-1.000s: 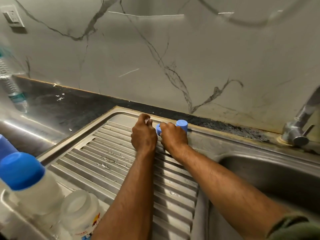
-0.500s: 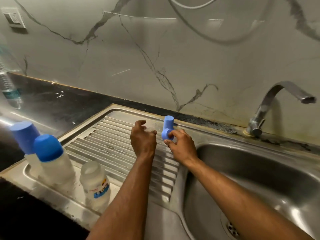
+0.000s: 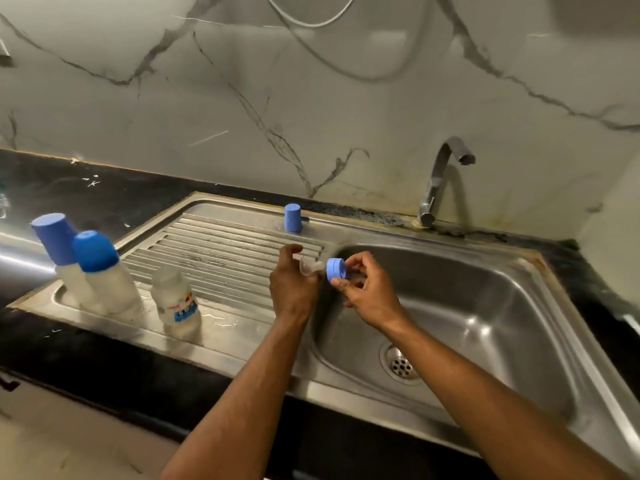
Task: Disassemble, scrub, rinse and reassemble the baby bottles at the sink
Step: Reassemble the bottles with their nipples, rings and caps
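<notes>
My right hand pinches the blue ring between thumb and fingertips, over the left edge of the basin, just where the drainboard drops off. My left hand curls round the clear teat, which pokes out against the ring's left face. A blue cap stands upright on the flat strip at the drainboard's far rim, well apart from my hands. Three bottles stand at the drainboard's near left corner: two capped ones touching each other, and an uncapped bottle just beside them. The ribbed stretch between bottles and hands lies bare. The tap rises behind the basin, its spout pointing right; the drain sits below my right forearm.
</notes>
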